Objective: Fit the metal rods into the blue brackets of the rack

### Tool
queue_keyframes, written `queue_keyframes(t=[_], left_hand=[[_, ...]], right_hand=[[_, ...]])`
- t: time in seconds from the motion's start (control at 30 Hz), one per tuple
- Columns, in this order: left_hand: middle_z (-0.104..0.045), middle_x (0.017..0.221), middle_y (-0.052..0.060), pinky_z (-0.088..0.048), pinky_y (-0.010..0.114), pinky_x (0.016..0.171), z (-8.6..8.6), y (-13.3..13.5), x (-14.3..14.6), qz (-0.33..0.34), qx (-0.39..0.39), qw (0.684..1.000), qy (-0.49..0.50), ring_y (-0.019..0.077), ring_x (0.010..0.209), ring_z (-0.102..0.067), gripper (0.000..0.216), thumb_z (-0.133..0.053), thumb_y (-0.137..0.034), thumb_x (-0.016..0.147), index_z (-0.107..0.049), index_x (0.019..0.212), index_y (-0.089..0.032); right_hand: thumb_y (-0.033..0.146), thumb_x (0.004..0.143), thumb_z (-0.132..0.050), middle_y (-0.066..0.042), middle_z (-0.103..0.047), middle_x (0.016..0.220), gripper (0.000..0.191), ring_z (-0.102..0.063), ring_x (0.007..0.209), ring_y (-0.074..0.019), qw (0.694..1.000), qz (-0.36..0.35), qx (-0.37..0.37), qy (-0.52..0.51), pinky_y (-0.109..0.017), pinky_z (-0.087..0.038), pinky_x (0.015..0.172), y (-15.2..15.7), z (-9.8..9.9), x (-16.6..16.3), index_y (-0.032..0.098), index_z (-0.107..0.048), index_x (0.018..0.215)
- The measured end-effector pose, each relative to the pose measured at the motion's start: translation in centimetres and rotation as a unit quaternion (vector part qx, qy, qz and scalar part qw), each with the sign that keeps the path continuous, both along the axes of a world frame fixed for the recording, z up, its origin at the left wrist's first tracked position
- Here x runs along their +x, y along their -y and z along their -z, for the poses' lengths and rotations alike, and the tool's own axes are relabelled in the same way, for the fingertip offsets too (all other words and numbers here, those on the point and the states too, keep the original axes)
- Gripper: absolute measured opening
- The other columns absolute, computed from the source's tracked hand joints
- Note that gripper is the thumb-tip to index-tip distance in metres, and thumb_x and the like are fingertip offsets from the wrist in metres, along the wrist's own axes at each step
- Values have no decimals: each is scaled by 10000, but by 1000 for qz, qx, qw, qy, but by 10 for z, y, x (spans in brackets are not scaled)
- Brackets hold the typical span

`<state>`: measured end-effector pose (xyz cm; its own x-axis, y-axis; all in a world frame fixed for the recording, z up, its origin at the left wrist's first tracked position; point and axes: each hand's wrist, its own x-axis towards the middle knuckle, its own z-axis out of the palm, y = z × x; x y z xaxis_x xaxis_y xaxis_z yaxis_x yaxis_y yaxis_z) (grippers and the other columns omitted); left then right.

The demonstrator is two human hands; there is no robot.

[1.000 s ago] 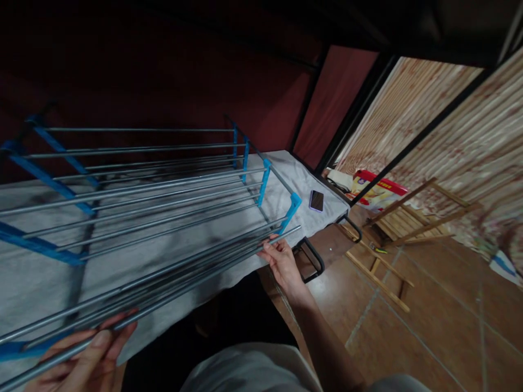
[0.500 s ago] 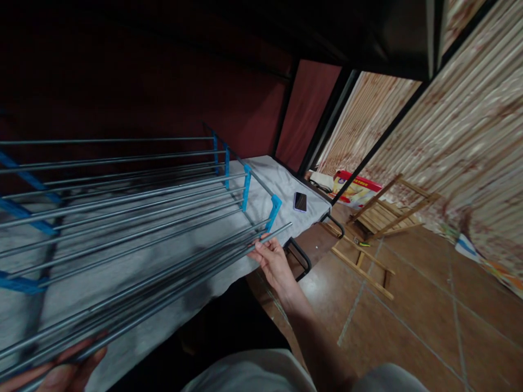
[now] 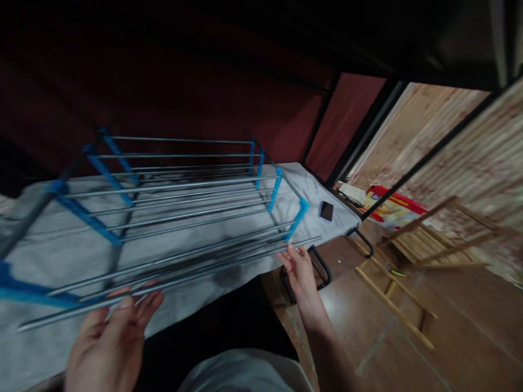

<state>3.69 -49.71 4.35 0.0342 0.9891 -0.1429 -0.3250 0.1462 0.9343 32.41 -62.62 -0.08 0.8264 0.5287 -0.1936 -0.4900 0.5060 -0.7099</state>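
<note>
A loose metal rod point(image 3: 229, 265) lies slantwise along the near side of a shelf rack point(image 3: 204, 181) made of grey tubes and blue plastic brackets. My left hand point(image 3: 114, 332) is closed around the rod towards its left end, thumb on top. Near the opposite end, the fingertips of my right hand point(image 3: 301, 272) hold the same rod, just below a blue corner bracket point(image 3: 297, 219). Both rod ends are free, apart from the brackets. The rack rests on a bed or table with a pale grey cloth point(image 3: 245, 231).
A phone point(image 3: 326, 210) lies on the cloth to the right. Beyond the edge are black metal loops point(image 3: 321, 267), a red and yellow box point(image 3: 392, 206), a wooden chair point(image 3: 437, 239) and a wooden frame point(image 3: 392, 294) on the tiled floor. A dark overhang spans the top.
The view has swung left, bringing the rack's left brackets and the rod's left end into sight. My left hand shows more fully, still on the rod; my right hand stays near the right end.
</note>
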Motion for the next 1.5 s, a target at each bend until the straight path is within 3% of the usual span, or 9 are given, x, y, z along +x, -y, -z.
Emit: queue_keyframes(t=[0.13, 0.27, 0.47, 0.63, 0.83, 1.0, 1.17, 1.5], left_hand=[[-741, 965, 42, -605, 352, 869, 1, -7, -4, 7, 8, 995, 97, 260, 1037, -684, 323, -877, -355, 646, -659, 830, -203], [-735, 945, 77, -599, 341, 841, 4, -9, -5, -8, 19, 992, 127, 231, 939, -705, 377, -849, -410, 702, -653, 926, -178], [-712, 898, 75, -592, 318, 778, 8, -13, -8, -33, 32, 990, 135, 197, 832, -693, 347, -827, -402, 733, -634, 885, -156], [-705, 899, 82, -589, 320, 784, 13, -18, -8, -35, 39, 990, 130, 197, 815, -693, 277, -779, -345, 784, -634, 907, -144], [-728, 967, 154, -593, 371, 834, 21, -23, -11, -15, -19, 987, 157, 245, 882, -718, 194, -666, -246, 865, -616, 1007, -124], [-729, 1007, 169, -595, 369, 853, 24, -33, -23, -82, -7, 977, 198, 262, 963, -720, 222, -512, -283, 967, -619, 1070, -118], [-733, 896, 137, -609, 319, 775, 30, -39, -32, -131, -49, 971, 196, 222, 840, -734, 225, -440, -218, 993, -631, 1019, -104], [-723, 1004, 178, -603, 374, 853, 38, -41, -29, -139, -90, 961, 222, 250, 945, -724, 240, -395, -212, 1007, -610, 1015, -105]], right_hand=[[253, 640, -891, 53, -680, 792, 341, -656, 706, -98, 999, -9, -35, -16, -309, -616, 805, 5, 16, 0, 200, -581, 773], [248, 644, -885, 52, -688, 819, 324, -678, 774, -103, 999, -15, -47, -21, -305, -614, 842, 5, 25, -2, 188, -594, 773], [347, 767, -788, -15, -715, 956, 263, -690, 959, -148, 995, -91, -34, -11, -316, -603, 877, 1, 27, 6, 183, -662, 929], [316, 787, -770, 4, -702, 887, 190, -690, 903, -138, 997, -65, -46, 18, -327, -588, 890, -1, 28, 11, 181, -661, 867], [336, 790, -758, 19, -686, 871, 188, -674, 900, -142, 996, -58, -60, 46, -378, -552, 957, -8, 31, 15, 196, -647, 846], [357, 818, -724, 2, -682, 925, 194, -666, 956, -145, 993, -78, -78, 32, -375, -535, 988, -4, 48, 37, 200, -649, 904], [315, 811, -716, 8, -679, 891, 149, -672, 922, -131, 989, -83, -119, -14, -330, -562, 932, 5, 71, 59, 203, -625, 849], [347, 851, -695, 2, -694, 980, 149, -669, 994, -135, 985, -108, -134, -30, -355, -517, 1025, -8, 77, 34, 219, -651, 913]])
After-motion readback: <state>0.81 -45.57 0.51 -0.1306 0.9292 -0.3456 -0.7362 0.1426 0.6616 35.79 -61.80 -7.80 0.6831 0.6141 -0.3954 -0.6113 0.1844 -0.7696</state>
